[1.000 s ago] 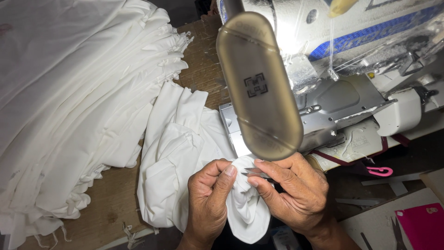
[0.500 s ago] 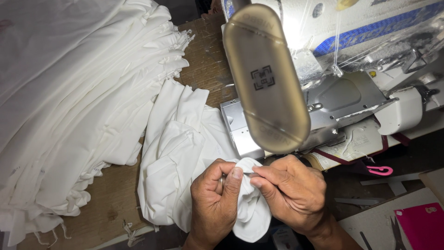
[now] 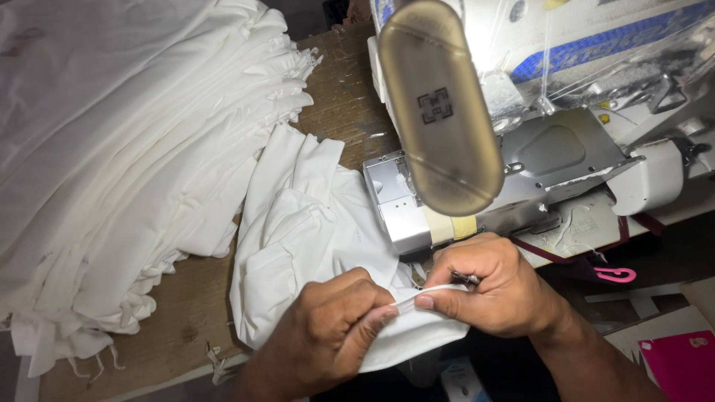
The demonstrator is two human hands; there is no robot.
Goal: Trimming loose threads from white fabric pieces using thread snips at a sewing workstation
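My left hand (image 3: 328, 335) is curled tight, thumb and fingertips pinching the folded edge of a small white cotton fabric piece (image 3: 413, 339) that hangs over the near edge of the worn brown wooden table (image 3: 190, 301). My right hand (image 3: 488, 286) is closed too: its thumb and forefinger grip the same edge just beside my left fingertips, so the narrow strip of cloth runs taut between the two. A small metal tool (image 3: 465, 278) pokes out of my right fist; I cannot tell what kind it is.

The piece I hold lies at the bottom centre of my view, directly in front of the grey metal sewing machine bed (image 3: 536, 167). It joins a crumpled heap of white garment cloth (image 3: 298, 231) spread on the table to the left of the machine. Above my hands a long, oval, beige lamp-like housing (image 3: 439, 112) with a square dark mark juts out over the machine bed.

Further left a tall stack of folded white fabric pieces (image 3: 126, 164) covers most of the table, its ruffled edges facing the heap. A pink plastic hook (image 3: 616, 275) lies to the right of my right wrist, below the machine, and a magenta flat object (image 3: 681, 365) sits in the bottom right corner.
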